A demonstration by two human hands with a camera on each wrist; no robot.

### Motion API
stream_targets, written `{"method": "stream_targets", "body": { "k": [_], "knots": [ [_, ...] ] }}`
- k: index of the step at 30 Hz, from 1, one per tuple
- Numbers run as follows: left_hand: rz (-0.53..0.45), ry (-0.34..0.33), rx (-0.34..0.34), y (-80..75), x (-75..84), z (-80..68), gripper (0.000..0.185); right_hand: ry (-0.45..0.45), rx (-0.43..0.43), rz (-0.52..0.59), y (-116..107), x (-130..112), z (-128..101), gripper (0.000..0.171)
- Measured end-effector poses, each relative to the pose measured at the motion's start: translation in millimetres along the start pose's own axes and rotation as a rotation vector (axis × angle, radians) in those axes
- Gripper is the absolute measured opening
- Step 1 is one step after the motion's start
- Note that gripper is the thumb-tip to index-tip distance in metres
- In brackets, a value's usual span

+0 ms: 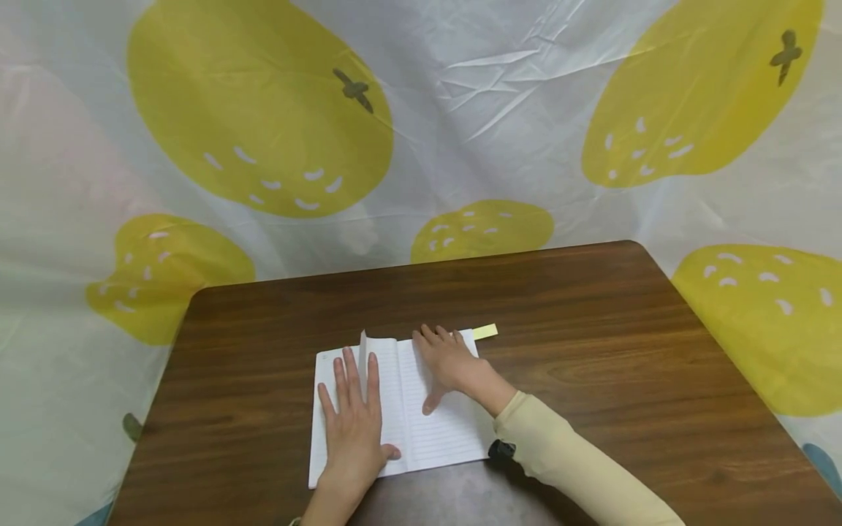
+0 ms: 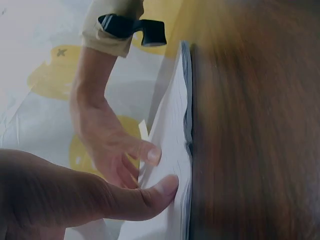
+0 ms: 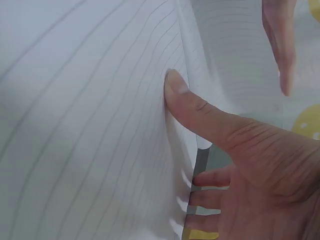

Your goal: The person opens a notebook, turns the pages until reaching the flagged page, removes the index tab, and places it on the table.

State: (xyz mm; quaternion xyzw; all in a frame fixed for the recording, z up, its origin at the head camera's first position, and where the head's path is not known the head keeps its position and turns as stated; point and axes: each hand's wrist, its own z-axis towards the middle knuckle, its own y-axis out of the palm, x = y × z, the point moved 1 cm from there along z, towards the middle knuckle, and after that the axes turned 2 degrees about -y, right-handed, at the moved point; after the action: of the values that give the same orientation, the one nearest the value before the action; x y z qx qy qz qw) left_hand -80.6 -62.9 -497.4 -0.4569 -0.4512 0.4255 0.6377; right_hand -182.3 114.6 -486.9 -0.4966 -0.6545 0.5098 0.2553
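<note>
An open lined notebook (image 1: 450, 438) lies on the wooden table. My left hand (image 1: 354, 431) rests on its left page, fingers spread and straight, thumb toward the centre fold. Beside the left fingers a leaf (image 1: 363, 358) stands partly raised, its edge pointing up. Across the right page lies my right hand (image 1: 449, 364), fingers reaching to the page's top edge and thumb out on the lines. In the right wrist view the right thumb (image 3: 182, 95) touches the lined paper. A pale yellow sticky tab (image 1: 485, 332) juts from the notebook's upper right corner.
The dark brown table (image 1: 592, 329) has rounded far corners. A white curtain (image 1: 447, 146) printed with yellow fruit hangs behind and along both sides. A small black device (image 1: 502, 448) sits at the right wrist, over the cream sleeve (image 1: 572, 453).
</note>
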Motion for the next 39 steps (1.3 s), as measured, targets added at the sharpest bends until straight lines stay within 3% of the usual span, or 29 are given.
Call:
{"method": "stream_targets", "body": {
  "k": [14, 18, 25, 29, 34, 39],
  "knots": [
    [0.095, 0.032, 0.008, 2.1, -9.4, 0.4, 0.147, -0.016, 0.057, 0.008, 0, -5, -11, 0.13],
    [0.178, 0.033, -0.009, -1.1, -5.3, 0.8, 0.142, -0.02, 0.06, -0.004, -1, -7, -12, 0.129],
    [0.364, 0.102, -0.083, -6.5, 8.7, 7.8, 0.14, -0.021, 0.079, 0.018, 1, -7, -13, 0.13],
    [0.304, 0.074, -0.119, -2.9, 3.5, 9.1, 0.14, -0.031, 0.079, 0.022, 3, -7, -12, 0.13],
    [0.139, 0.054, -0.129, -2.0, -6.1, 11.1, 0.138, -0.026, 0.093, 0.015, 1, -7, -17, 0.128],
    [-0.002, 0.031, -0.188, -2.6, -11.9, 13.1, 0.135, -0.012, 0.133, 0.054, 3, -2, -26, 0.125]
  ]
}}
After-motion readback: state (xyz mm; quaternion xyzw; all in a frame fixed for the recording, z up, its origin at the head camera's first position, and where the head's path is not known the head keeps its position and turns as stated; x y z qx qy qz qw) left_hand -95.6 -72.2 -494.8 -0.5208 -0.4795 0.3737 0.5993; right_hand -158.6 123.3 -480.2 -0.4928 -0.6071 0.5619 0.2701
